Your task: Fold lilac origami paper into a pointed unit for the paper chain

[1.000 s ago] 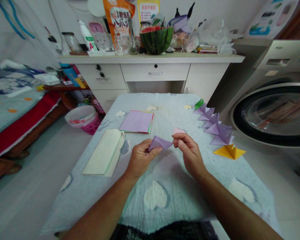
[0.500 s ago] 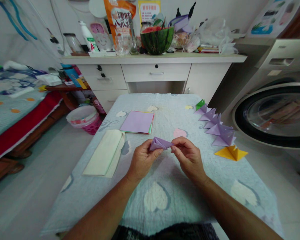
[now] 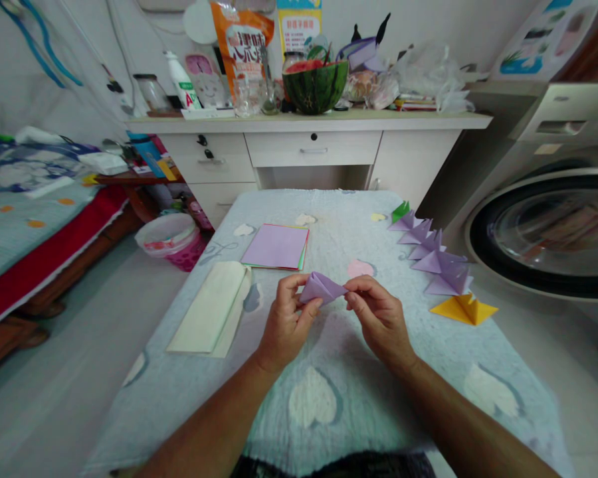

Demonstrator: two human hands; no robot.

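A folded purple origami paper [image 3: 321, 288] is held above the cloth-covered table [image 3: 369, 398]. My left hand [image 3: 289, 318] grips its left side, thumb in front and fingers behind. With thumb and forefinger, my right hand [image 3: 376, 311] pinches the pointed right tip. Beyond my left hand lies a stack of square coloured paper [image 3: 275, 245], purple on top. A pale green folded sheet [image 3: 210, 309] rests left of that hand. Along the table's right side runs a row of folded pieces: a green one [image 3: 400, 211], several purple ones [image 3: 433, 255] and a yellow one [image 3: 464, 309] nearest me.
A white cabinet [image 3: 313, 147] stands behind the table, with half a watermelon [image 3: 315, 86], an orange bag [image 3: 242, 43] and plastic bags on top. To the right is a washing machine [image 3: 553, 232]. On the left are a bin [image 3: 172, 240] and a bed [image 3: 34, 219].
The purple paper has tilted in my hands, so more of its flat front face shows. Both hands keep their hold. The whole view has shifted slightly downward in the frame.
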